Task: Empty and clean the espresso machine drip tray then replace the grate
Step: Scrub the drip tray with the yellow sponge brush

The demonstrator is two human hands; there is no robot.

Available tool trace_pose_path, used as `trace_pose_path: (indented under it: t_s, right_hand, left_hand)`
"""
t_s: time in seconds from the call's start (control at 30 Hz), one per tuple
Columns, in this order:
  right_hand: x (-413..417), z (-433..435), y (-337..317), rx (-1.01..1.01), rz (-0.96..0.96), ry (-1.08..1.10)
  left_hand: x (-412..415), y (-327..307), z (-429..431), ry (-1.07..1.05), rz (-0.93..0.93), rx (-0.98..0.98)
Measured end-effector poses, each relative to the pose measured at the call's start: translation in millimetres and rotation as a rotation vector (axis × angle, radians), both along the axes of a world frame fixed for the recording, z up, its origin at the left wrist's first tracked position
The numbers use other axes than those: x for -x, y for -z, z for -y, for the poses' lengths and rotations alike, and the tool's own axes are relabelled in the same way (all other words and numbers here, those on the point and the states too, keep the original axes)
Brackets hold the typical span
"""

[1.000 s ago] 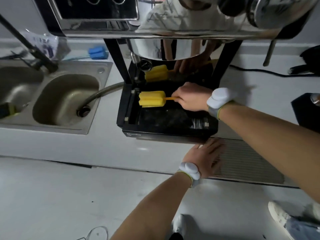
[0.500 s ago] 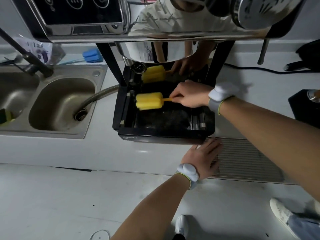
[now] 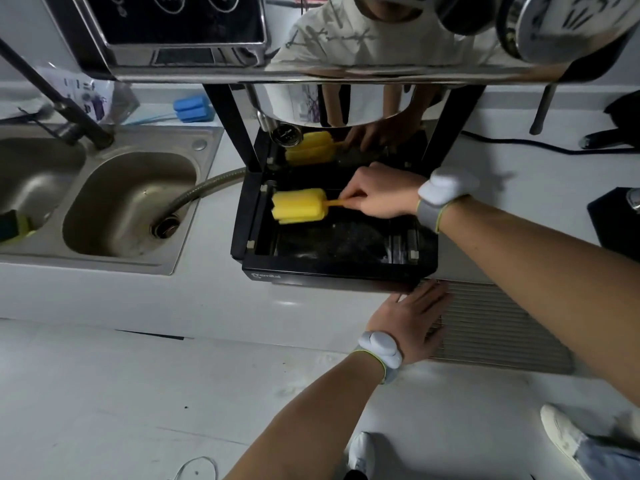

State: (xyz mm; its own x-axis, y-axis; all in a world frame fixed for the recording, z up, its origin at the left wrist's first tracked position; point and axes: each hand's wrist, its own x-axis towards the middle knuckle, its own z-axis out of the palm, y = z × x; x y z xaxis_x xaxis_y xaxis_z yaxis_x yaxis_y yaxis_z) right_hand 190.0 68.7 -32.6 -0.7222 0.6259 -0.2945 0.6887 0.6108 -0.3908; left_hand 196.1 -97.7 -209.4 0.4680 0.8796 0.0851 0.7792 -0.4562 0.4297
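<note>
The black drip tray (image 3: 332, 270) sits uncovered under the espresso machine (image 3: 311, 46), its dark floor wet and speckled. My right hand (image 3: 379, 194) is shut on the orange handle of a yellow sponge brush (image 3: 299, 205), whose head rests at the tray's back left. My left hand (image 3: 408, 320) lies flat, fingers spread, on the left end of the metal grate (image 3: 495, 323), which lies on the counter in front and to the right of the tray. The brush and hand are mirrored in the machine's shiny back panel.
A steel double sink (image 3: 128, 199) with a drain hose (image 3: 197, 190) is left of the machine. A blue sponge brush (image 3: 192, 107) lies behind the sink. A black cable (image 3: 540, 147) and a dark object (image 3: 616, 216) are on the right counter.
The sponge brush has stayed near the tray's back left with only slight shifts. My left hand remains flat on the grate. The camera view moved a little.
</note>
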Motion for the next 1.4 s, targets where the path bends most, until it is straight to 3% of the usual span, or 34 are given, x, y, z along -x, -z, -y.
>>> trace_pose_path:
  t_s: [0.1,0.23,0.37,0.5,0.6,0.8,1.0,1.23,1.4]
  right_hand:
    - [15,12,9,0.02,0.003,-0.06]
    - [0,15,5,0.145,0.145,-0.174]
    - [-20,-10,-21,0.099,0.259,-0.142]
    - [-16,-22,-26,-0.073,0.065,0.008]
    - [-3,-11,-9,-0.073,0.04,0.095]
    - [-28,-3,-9,0.288,0.256,-0.048]
    - [-29,-16,-7,-0.064,0.06,0.111]
    - [-50,-12,-10,0.24,0.259,-0.021]
    - [-38,-18,-19,-0.033,0.09,0.048]
  left_hand:
    - [0,0,0,0.0,-0.007,0.006]
    - [0,1,-1,0.016,-0.034,0.013]
    - [0,3,-2,0.023,-0.038,0.032]
    - [0,4,-2,0.028,-0.05,0.024]
    - [0,5,-2,0.023,-0.05,0.027]
    - [-1,5,-1,0.019,-0.011,0.019]
    - [0,6,-2,0.024,-0.026,0.031]
    - [-1,5,-1,0.019,0.001,0.015]
    - [-1,6,-1,0.015,0.0,0.021]
